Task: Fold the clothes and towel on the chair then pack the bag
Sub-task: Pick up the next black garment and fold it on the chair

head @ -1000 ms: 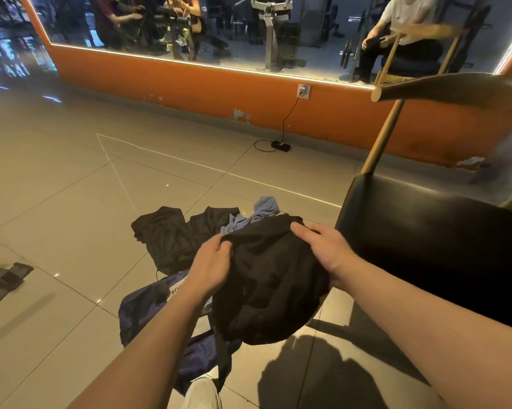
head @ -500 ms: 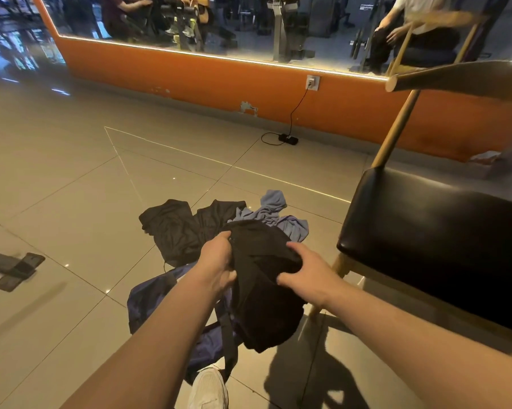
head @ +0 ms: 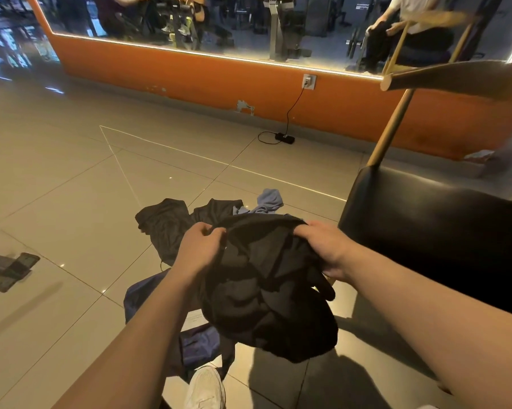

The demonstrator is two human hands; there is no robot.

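A crumpled black garment hangs in the air in front of me. My left hand grips its top edge on the left and my right hand grips the top edge on the right. Below it, a dark blue bag lies on the floor, partly hidden by my left arm and the garment. Beyond the bag another black garment lies spread on the tiles, with a light blue towel bunched at its right. The chair with a black seat stands to the right.
An orange wall with a mirror runs along the back, with a socket, cable and power adapter on the floor. Dark straps lie on the tiles at the left. My white shoe is at the bottom.
My hands have moved apart along the black garment's top edge and lifted it, so it hangs wider than half a second ago. The view shifted slightly.
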